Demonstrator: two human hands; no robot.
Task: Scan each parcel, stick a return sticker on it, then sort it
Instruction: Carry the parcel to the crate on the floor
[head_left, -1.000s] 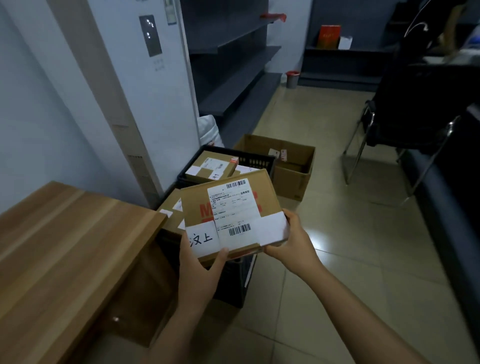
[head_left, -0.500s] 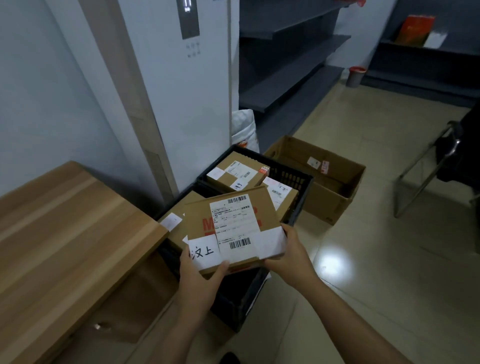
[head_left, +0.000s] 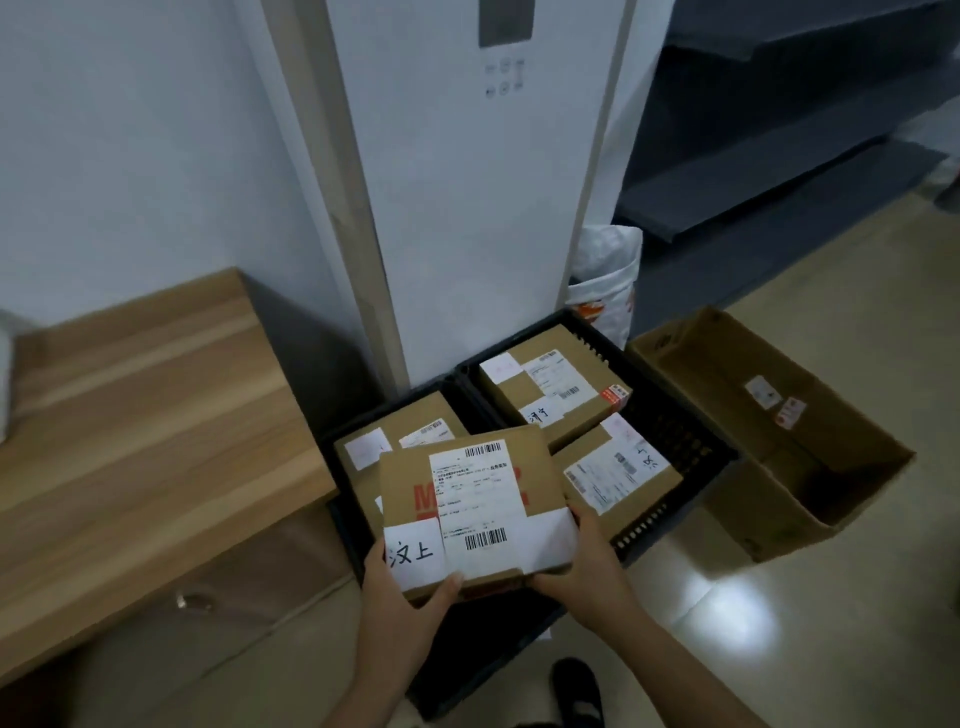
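Tiled floor, dim light; wooden bench (head_left: 130, 441) left of the black crates (head_left: 675, 452), open carton (head_left: 779, 467) right of them, white cabinet (head_left: 467, 208) behind.

Held parcel (head_left: 467, 499): flat brown box, level, over the near-left part of the crates, above a parcel already lying inside (head_left: 395, 436). Two more parcels (head_left: 550, 389) (head_left: 618, 467) fill the right side of the crates.

Hands: left hand (head_left: 400, 597) grips the near-left corner, thumb on top beside the handwritten sticker (head_left: 415, 553). Right hand (head_left: 587, 566) grips the near-right corner from the side and below.

Step, as judged: the sticker is on beside the shipping label (head_left: 475, 499), so this is the sorting stage.

Next move calls for: lowering the parcel flat onto the one beneath, labels up, and freeing the fingers from under its near edge before letting go. Whether this side of the crates matches the sticker cannot be told.
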